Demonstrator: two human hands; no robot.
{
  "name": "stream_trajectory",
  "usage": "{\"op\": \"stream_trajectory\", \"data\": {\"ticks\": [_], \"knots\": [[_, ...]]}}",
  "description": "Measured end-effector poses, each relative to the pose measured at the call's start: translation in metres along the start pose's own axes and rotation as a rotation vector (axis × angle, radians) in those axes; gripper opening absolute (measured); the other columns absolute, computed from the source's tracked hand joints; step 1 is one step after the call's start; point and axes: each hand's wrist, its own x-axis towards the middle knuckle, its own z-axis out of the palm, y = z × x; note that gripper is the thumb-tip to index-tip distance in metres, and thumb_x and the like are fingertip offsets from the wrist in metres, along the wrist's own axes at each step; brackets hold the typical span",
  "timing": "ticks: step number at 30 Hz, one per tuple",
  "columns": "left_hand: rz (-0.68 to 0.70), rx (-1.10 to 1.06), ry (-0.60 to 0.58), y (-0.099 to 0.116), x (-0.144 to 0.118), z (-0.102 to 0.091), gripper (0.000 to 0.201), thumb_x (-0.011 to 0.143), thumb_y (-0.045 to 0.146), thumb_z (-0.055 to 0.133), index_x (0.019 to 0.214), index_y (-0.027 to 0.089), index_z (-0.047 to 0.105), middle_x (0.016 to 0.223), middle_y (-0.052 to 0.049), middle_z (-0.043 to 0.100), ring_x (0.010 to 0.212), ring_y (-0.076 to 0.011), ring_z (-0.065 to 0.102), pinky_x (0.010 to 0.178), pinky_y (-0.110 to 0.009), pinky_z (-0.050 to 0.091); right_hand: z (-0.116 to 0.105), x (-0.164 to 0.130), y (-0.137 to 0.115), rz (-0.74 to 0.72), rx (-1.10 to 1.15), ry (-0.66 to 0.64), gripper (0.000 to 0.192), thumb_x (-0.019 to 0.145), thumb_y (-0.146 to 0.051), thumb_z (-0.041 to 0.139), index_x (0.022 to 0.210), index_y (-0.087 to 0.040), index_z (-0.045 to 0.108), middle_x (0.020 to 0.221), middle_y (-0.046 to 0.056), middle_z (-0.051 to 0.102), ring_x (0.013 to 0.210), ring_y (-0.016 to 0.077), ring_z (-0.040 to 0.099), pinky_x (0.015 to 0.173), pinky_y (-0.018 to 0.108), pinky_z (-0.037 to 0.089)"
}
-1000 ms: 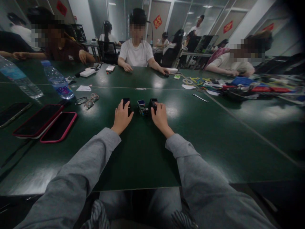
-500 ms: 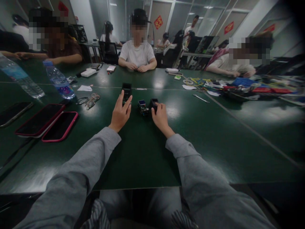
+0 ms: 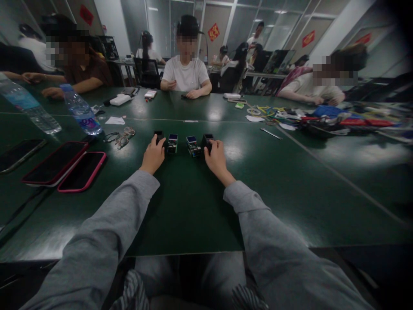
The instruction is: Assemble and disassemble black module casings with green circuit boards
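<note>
Left hand [image 3: 152,156] curled over a small black box [image 3: 158,136], fingers [image 3: 160,142] closed around its near side, box standing on the green table [image 3: 193,206]. Right hand [image 3: 215,158] likewise wrapped around a second black box [image 3: 207,141], fingers bent over its top and side. Between the two hands, two small circuit modules with blue screens: one [image 3: 172,143] just beside the left box, the other [image 3: 192,146] just beside the right box, both resting on the table and apart from each other. Grey sleeves running back from both wrists toward the near table edge. Further left, a pair of glasses [image 3: 119,136], two phones in pink cases [image 3: 69,165] lying side by side, and two water bottles [image 3: 80,111] tilted on the table. Far right, a heap of coloured clutter [image 3: 325,116]. Across the table, a person in a white shirt [image 3: 185,73] seated with both hands on the tabletop, others on either side.
</note>
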Motion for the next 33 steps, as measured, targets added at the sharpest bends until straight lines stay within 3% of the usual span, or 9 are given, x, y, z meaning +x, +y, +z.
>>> {"op": "stream_trajectory", "data": {"ticks": [5, 9, 16, 25, 33], "knots": [[-0.014, 0.085, 0.052, 0.012, -0.003, -0.005, 0.044, 0.092, 0.025, 0.045, 0.135, 0.021, 0.053, 0.151, -0.016, 0.043, 0.138, -0.0393, 0.041, 0.110, -0.066, 0.034, -0.002, -0.001, -0.004, 0.015, -0.072, 0.024, 0.044, 0.093, -0.028, 0.046, 0.132, -0.009, 0.050, 0.132, 0.024, 0.046, 0.129, 0.0339, 0.042, 0.104, 0.054, 0.041], [0.038, 0.046, 0.206, 0.021, -0.002, -0.014, 0.036, 0.092, 0.019, 0.042, 0.120, 0.023, 0.064, 0.136, -0.009, 0.059, 0.137, -0.0299, 0.043, 0.116, -0.054, 0.030, -0.009, -0.003, -0.016, -0.048, -0.098, 0.088, 0.041, 0.093, -0.027, 0.046, 0.131, -0.015, 0.053, 0.134, 0.018, 0.049, 0.131, 0.0332, 0.039, 0.105, 0.052, 0.038], [0.258, -0.006, 0.050, 0.031, -0.002, -0.017, 0.034, 0.092, 0.015, 0.041, 0.108, 0.023, 0.069, 0.113, -0.007, 0.072, 0.124, -0.0258, 0.055, 0.108, -0.050, 0.033, -0.010, -0.008, -0.033, -0.317, -0.054, -0.094, 0.039, 0.100, -0.026, 0.035, 0.133, -0.019, 0.055, 0.138, 0.009, 0.057, 0.135, 0.0244, 0.044, 0.112, 0.045, 0.030], [0.278, 0.007, 0.049, 0.028, -0.001, -0.013, 0.033, 0.095, 0.020, 0.040, 0.113, 0.022, 0.068, 0.117, -0.007, 0.070, 0.123, -0.0254, 0.055, 0.105, -0.047, 0.035, -0.005, -0.007, -0.026, -0.264, -0.086, -0.120, 0.040, 0.103, -0.031, 0.031, 0.132, -0.021, 0.057, 0.133, 0.009, 0.060, 0.132, 0.0249, 0.046, 0.111, 0.044, 0.029], [0.086, 0.004, 0.183, 0.020, 0.000, -0.016, 0.033, 0.095, 0.020, 0.038, 0.112, 0.021, 0.067, 0.119, -0.007, 0.069, 0.117, -0.0256, 0.055, 0.101, -0.043, 0.040, -0.009, -0.007, -0.023, -0.120, -0.140, 0.002, 0.041, 0.101, -0.033, 0.036, 0.134, -0.017, 0.053, 0.142, 0.014, 0.050, 0.136, 0.0294, 0.037, 0.110, 0.047, 0.030]]}}
